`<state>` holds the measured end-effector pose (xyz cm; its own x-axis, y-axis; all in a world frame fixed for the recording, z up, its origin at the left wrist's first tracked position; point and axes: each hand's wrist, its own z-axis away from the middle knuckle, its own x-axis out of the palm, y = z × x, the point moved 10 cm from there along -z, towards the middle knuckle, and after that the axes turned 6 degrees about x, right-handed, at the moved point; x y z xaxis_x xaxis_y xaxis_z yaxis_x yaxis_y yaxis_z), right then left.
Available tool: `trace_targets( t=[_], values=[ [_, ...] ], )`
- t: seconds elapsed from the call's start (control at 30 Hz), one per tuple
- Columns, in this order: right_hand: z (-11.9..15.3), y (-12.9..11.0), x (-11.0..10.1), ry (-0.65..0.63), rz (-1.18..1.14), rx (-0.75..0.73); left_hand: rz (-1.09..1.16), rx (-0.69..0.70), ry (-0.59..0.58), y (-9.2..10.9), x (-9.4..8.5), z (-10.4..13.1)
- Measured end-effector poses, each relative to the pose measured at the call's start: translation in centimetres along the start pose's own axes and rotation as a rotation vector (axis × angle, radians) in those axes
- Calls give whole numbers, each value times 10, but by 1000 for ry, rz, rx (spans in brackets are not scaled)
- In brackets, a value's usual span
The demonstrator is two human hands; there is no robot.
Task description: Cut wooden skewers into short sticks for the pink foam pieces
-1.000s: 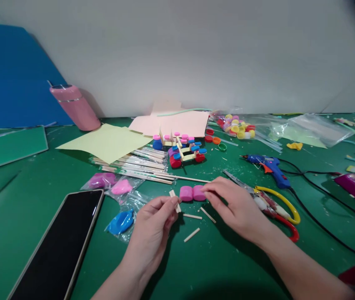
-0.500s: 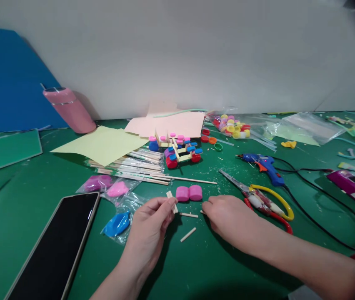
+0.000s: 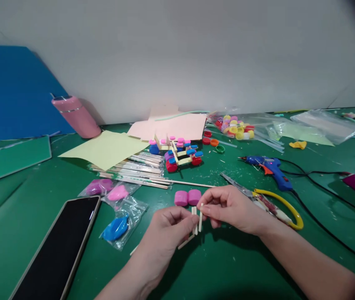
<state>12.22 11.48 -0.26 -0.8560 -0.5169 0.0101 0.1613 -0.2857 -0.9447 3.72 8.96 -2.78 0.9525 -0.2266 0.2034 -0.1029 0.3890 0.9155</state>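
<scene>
My left hand [image 3: 169, 233] is closed, pinching a couple of short wooden sticks [image 3: 194, 221] upright between thumb and finger. Close beside them, my right hand [image 3: 230, 210] pinches one more short wooden stick [image 3: 200, 223], its top at the fingertips. A cut piece of stick [image 3: 186, 242] shows just under the left fingers, and part of another pale stick [image 3: 133, 250] pokes out left of the left wrist. Two pink bottle caps [image 3: 181, 198] stand on the green table just beyond my hands. Scissors [image 3: 279, 212] with yellow handles lie partly hidden behind the right forearm.
A blue glue gun [image 3: 268, 166] with its cord lies right, and a phone [image 3: 58, 250] left. Small stick-and-cap cars [image 3: 182, 157], bagged wooden sticks [image 3: 140, 164] and bagged clay [image 3: 115, 228] lie beyond. A bag of caps [image 3: 235, 127] and a pink bottle [image 3: 79, 118] are at the back.
My right hand has lifted a short stick off the table and brought it beside those in my left hand. The left hand has moved right and a little down. The view has shifted slightly.
</scene>
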Motion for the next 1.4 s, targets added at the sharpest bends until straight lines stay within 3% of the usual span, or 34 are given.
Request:
trace_targets(
  t=[0.2, 0.53, 0.8, 0.97, 1.1, 1.4],
  values=[
    [1, 6, -3, 24, -21, -25, 21, -16, -17, -11, 3, -5],
    [1, 7, 1, 83, -62, -27, 24, 15, 41, -12, -5, -4],
    [1, -1, 3, 96, 32, -106, 188, -25, 39, -17, -4, -3],
    [14, -17, -1, 183, 253, -256, 252, -26, 90, -13, -13, -2],
    [25, -33, 8, 223, 531, -432, 269, 0, 92, -10, -18, -2],
    [22, -33, 21, 190, 652, -500, 275, -21, 77, -11, -12, 0]
  ],
)
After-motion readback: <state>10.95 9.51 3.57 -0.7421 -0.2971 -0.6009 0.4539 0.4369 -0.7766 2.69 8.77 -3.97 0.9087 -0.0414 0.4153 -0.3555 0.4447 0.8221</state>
